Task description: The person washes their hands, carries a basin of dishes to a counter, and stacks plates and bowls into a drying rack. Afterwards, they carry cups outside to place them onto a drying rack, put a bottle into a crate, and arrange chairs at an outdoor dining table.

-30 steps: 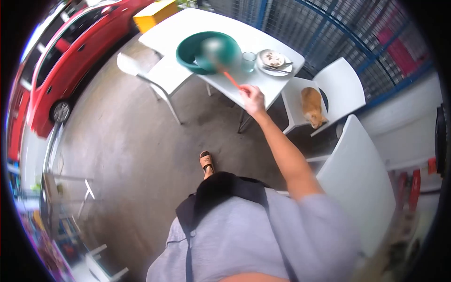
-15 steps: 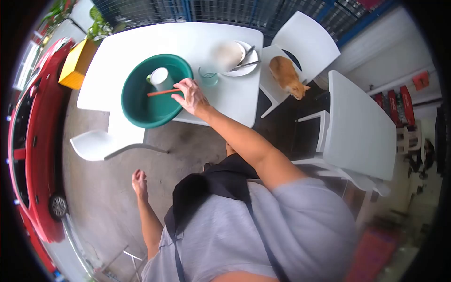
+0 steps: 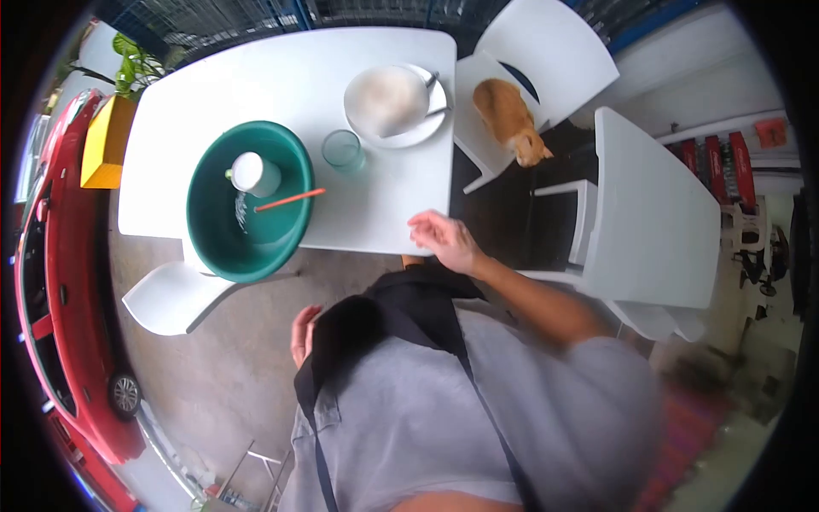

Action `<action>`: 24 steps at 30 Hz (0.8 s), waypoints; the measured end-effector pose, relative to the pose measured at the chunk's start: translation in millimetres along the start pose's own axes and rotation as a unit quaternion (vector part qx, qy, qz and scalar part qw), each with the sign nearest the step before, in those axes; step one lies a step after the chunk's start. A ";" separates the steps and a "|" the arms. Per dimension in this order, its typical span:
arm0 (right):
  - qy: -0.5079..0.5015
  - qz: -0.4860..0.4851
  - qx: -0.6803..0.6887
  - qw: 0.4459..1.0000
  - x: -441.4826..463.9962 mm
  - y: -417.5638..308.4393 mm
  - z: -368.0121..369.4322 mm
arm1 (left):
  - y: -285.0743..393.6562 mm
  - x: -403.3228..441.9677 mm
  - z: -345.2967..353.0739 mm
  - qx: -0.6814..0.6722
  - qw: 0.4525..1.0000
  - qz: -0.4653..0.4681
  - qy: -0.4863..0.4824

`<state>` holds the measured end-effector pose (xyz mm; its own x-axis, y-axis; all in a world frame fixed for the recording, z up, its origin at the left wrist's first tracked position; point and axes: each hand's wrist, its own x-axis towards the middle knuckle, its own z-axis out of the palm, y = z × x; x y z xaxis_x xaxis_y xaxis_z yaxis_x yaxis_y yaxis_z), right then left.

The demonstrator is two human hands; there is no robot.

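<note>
My right hand [image 3: 444, 241] is over the front right edge of the white table [image 3: 384, 205], fingers loosely bent and apart, with nothing in it. My left hand [image 3: 304, 334] hangs beside the black apron [image 3: 345, 341], its fingers partly hidden but loosely extended and holding nothing visible. A green basin [image 3: 294, 154] overhangs the table's front edge. Inside are a white mug [image 3: 255, 175] and an orange-red straw [image 3: 290, 200], whose end rests on the right rim. Right of the basin stands a clear glass [image 3: 343, 150]. Behind it, a white plate [image 3: 415, 135] carries cutlery and something blurred.
An orange cat [image 3: 509, 119] is on a white chair [image 3: 546, 51] right of the table. Another white table [image 3: 653, 222] stands farther right. A white chair [image 3: 162, 299] is at the front left. Beyond are a yellow planter [image 3: 107, 141] and a red car [image 3: 72, 282].
My right hand has let go of the straw, which now lies in the basin, and has drawn back to the right. My left hand has moved in toward my body.
</note>
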<state>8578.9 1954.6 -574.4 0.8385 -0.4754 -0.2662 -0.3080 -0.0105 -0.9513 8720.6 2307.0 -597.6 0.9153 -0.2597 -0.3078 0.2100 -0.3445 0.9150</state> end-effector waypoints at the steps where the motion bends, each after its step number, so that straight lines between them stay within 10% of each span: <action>1: -0.062 0.030 0.062 0.996 -21.7 10.4 -1.4 | -7.6 -0.9 -0.2 0.035 0.999 -0.029 -0.026; 6: -0.343 0.124 0.074 0.928 -79.7 20.2 -16.0 | -62.8 8.4 -18.6 0.234 0.947 -0.145 -0.164; 15: -0.212 0.203 0.060 0.954 -170.6 20.3 -12.5 | -126.3 58.2 -69.6 0.486 0.779 -0.212 -0.334; 24: 0.111 0.117 -0.022 0.987 -166.1 69.3 -92.0 | -142.5 69.1 -50.2 0.529 0.739 -0.203 -0.365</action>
<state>8376.9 1951.9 -581.8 0.6243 -0.6500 -0.4333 -0.5049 0.0874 -0.8587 8771.2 2383.4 -736.2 0.3402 -0.2267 -0.9126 -0.3235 -0.9395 0.1127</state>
